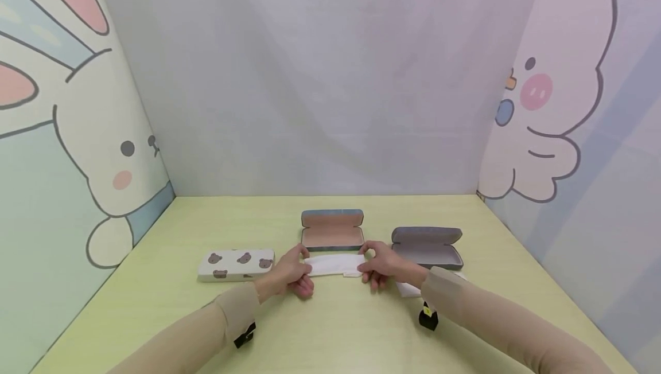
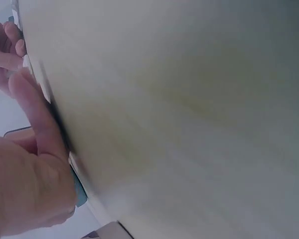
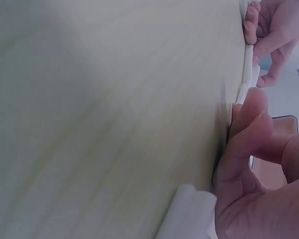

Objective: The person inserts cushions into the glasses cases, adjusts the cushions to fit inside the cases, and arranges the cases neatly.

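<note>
A white folded cloth (image 1: pixel 335 264) lies lengthwise on the table between both hands. My left hand (image 1: pixel 291 271) pinches its left end, thumb and fingers at the edge. At the opposite end my right hand (image 1: pixel 381 264) pinches the cloth the same way, its other fingers curled low near the tabletop. Just behind the cloth stands an open glasses case (image 1: pixel 333 236) with a blue outside and a pinkish lining. In the right wrist view, the cloth (image 3: pixel 247 64) runs as a thin white strip from one hand to the other.
Left of the left hand lies a closed white glasses case (image 1: pixel 234 266) with bear prints. A dark open glasses case (image 1: pixel 427 248) with a grey lining stands behind the right forearm. Another white cloth (image 1: pixel 408 289) is partly hidden under the right wrist. Printed fabric walls enclose the table.
</note>
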### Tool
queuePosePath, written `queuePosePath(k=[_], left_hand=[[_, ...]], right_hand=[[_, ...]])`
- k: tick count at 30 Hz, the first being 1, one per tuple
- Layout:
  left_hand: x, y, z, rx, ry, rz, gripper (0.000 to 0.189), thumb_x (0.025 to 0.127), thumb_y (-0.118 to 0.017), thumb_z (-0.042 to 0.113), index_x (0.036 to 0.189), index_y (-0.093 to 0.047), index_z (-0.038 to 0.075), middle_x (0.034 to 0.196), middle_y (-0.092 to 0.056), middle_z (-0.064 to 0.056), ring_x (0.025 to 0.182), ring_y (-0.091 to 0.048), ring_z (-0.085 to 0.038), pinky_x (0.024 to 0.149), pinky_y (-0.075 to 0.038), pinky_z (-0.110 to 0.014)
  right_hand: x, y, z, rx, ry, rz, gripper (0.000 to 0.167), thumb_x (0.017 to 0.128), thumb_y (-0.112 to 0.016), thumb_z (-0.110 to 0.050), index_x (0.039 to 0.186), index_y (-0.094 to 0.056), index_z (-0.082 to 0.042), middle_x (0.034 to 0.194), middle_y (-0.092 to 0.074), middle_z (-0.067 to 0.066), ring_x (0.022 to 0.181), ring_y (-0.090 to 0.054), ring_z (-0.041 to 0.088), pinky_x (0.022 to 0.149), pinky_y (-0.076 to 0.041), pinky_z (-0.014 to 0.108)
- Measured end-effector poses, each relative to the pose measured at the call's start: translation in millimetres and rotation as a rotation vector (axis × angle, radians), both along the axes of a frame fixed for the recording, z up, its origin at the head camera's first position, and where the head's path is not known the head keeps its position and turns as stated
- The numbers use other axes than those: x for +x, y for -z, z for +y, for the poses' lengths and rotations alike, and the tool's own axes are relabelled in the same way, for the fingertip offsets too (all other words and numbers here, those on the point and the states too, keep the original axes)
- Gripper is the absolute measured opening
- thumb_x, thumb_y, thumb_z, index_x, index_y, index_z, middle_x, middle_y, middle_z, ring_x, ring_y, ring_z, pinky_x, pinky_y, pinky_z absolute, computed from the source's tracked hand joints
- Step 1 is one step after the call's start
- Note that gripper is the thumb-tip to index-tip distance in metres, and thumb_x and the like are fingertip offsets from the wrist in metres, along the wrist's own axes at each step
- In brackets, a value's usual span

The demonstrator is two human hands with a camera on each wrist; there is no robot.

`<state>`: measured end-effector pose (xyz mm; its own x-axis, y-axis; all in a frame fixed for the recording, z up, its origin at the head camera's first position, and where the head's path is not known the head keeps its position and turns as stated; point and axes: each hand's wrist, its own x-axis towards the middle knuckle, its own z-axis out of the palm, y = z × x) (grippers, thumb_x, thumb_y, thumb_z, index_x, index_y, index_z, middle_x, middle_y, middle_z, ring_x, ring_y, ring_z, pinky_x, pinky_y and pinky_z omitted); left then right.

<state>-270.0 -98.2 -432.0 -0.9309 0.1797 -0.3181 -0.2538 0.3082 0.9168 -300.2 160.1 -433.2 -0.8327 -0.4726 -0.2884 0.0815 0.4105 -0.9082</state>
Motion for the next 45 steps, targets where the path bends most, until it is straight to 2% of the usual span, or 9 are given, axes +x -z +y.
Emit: queuePosePath(k=[5,9,14,17,23,27,33,39,45], left_hand=[[0.8,-4.7,4.3,-0.057,-0.013,0.024,0.018,0.088,-0.044,-0.008,0.105,-0.044,-0.002,0.055,-0.064,-0.013,0.04,-0.061,-0.016,0.042,-0.056,-0.031],[-4.6,-10.2,1.6,0.007,-0.042,0.026,0.017,0.089,-0.043,-0.009,0.106,-0.043,-0.004,0.055,-0.062,-0.011,0.041,-0.061,-0.016,0.044,-0.057,-0.032],[-21.9,-22.9,-4.7,0.123,-0.056,0.036,0.016,0.09,-0.04,-0.008,0.105,-0.039,-0.003,0.055,-0.062,-0.009,0.044,-0.063,-0.016,0.046,-0.057,-0.03],[-34.0,-30.2,-7.7,0.147,-0.052,0.027,0.015,0.091,-0.04,-0.007,0.105,-0.038,-0.002,0.055,-0.063,-0.008,0.045,-0.064,-0.015,0.048,-0.058,-0.028],[-56.4,-30.2,-6.6,0.158,-0.055,-0.001,0.015,0.092,-0.04,-0.007,0.107,-0.038,-0.004,0.054,-0.063,-0.008,0.046,-0.064,-0.014,0.048,-0.057,-0.026],[-63.9,-25.5,-4.8,0.171,-0.06,-0.02,0.023,0.094,-0.04,-0.007,0.116,-0.036,-0.008,0.054,-0.063,-0.008,0.046,-0.064,-0.014,0.049,-0.058,-0.027],[-67.5,-19.9,-3.4,0.157,-0.082,-0.032,0.03,0.093,-0.04,-0.008,0.122,-0.035,-0.011,0.054,-0.062,-0.009,0.044,-0.063,-0.014,0.047,-0.057,-0.026],[-67.5,-16.0,-0.1,0.126,-0.1,-0.027,0.031,0.093,-0.04,-0.008,0.123,-0.035,-0.009,0.054,-0.061,-0.009,0.042,-0.062,-0.014,0.044,-0.055,-0.025],[-62.9,-14.4,-1.3,-0.015,-0.123,0.087,0.013,0.094,-0.046,-0.001,0.106,-0.04,-0.004,0.052,-0.057,-0.006,0.039,-0.056,-0.011,0.04,-0.052,-0.024]], right_hand=[[-1.0,-0.7,-1.3,0.0,-0.007,0.002,0.022,0.093,-0.06,-0.006,0.107,-0.045,0.003,0.059,-0.064,0.007,0.039,-0.052,0.013,0.036,-0.042,0.023],[-7.9,-8.8,-3.1,0.004,0.011,0.019,0.022,0.093,-0.061,-0.008,0.106,-0.049,0.003,0.059,-0.064,0.006,0.041,-0.055,0.014,0.04,-0.045,0.025],[-23.9,-29.1,-8.0,0.004,0.077,0.056,0.027,0.092,-0.063,-0.01,0.112,-0.05,0.002,0.062,-0.066,0.007,0.044,-0.057,0.014,0.045,-0.05,0.028],[-33.7,-37.5,-13.6,0.013,0.108,0.084,0.03,0.093,-0.062,-0.009,0.116,-0.048,0.004,0.063,-0.067,0.007,0.044,-0.058,0.014,0.046,-0.053,0.029],[-49.3,-29.9,-20.3,0.049,0.182,0.146,0.03,0.092,-0.06,-0.006,0.117,-0.048,0.006,0.061,-0.066,0.008,0.044,-0.059,0.013,0.046,-0.055,0.03],[-52.8,-24.2,-23.7,0.059,0.227,0.135,0.026,0.091,-0.06,-0.004,0.112,-0.049,0.006,0.06,-0.065,0.008,0.043,-0.059,0.013,0.043,-0.053,0.026],[-54.0,-19.6,-28.4,0.085,0.274,0.132,0.03,0.089,-0.061,-0.001,0.114,-0.047,0.007,0.057,-0.063,0.006,0.042,-0.058,0.013,0.042,-0.051,0.025],[-52.4,-14.1,-30.5,0.13,0.296,0.2,0.028,0.088,-0.062,-0.002,0.112,-0.049,0.007,0.056,-0.064,0.008,0.041,-0.057,0.013,0.04,-0.051,0.027],[-49.6,-7.6,-30.4,0.188,0.286,0.305,0.023,0.087,-0.06,-0.003,0.104,-0.047,0.005,0.05,-0.054,0.004,0.037,-0.045,0.011,0.035,-0.041,0.025]])
